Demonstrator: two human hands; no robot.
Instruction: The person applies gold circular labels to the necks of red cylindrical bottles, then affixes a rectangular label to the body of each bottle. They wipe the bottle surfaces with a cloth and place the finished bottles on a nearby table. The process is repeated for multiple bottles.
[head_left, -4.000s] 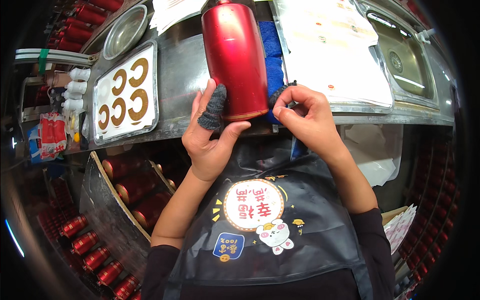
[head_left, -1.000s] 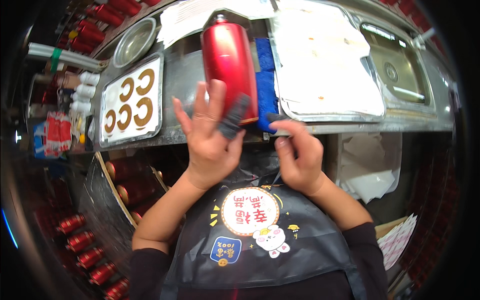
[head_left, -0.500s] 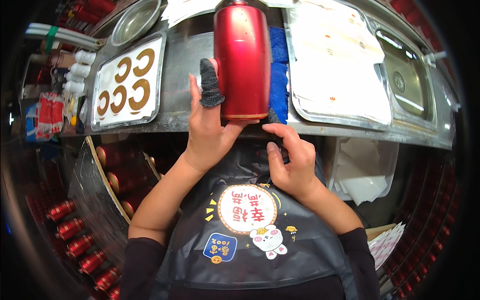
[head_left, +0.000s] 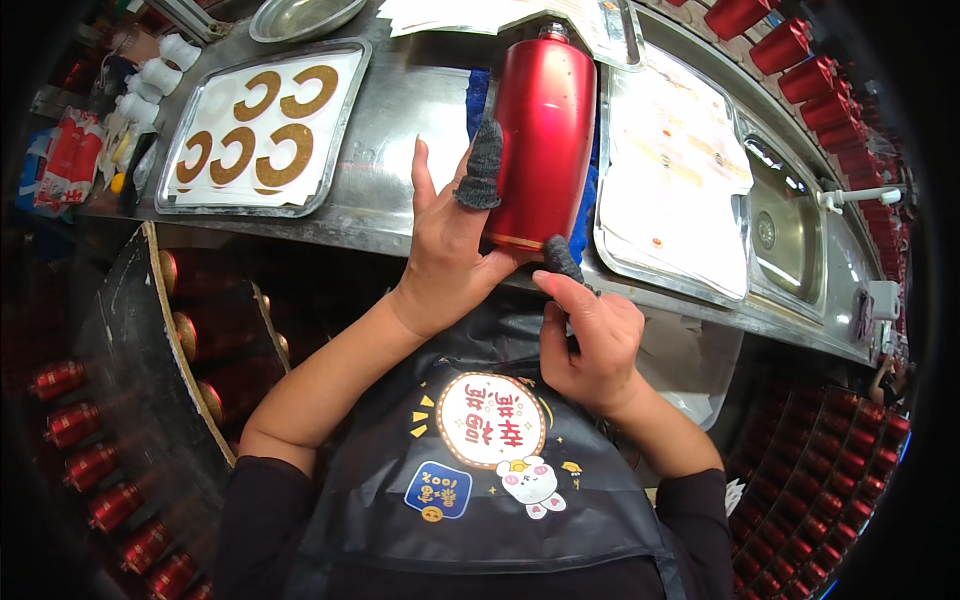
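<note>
Right, left hand [head_left: 450,255] is spread open against the side of the red metal bottle [head_left: 540,135], palm cupping its lower end, one finger in a dark knitted finger cot [head_left: 481,165] laid along the body. The right hand [head_left: 590,340] sits just below the bottle's base rim, fingers curled in, its own dark-capped thumb tip touching the bottom edge; it seems to be pinching something small there, though the view is too tight to say what. The bottle lies on a blue cloth [head_left: 590,195] at the front edge of the tabletop [head_left: 400,130], neck pointing away.

To do this well, I'd judge the left palm should stay flat so the bottle cannot roll, while the right works squarely at the base.

Outward now: a steel tray of brown ring-shaped stickers [head_left: 260,125] to the left, a tray of white printed sheets [head_left: 680,170] to the right, a sink basin [head_left: 790,225] beyond that. Rows of more red bottles [head_left: 100,470] fill the racks on both sides, and a dark apron [head_left: 490,450] hangs below.
</note>
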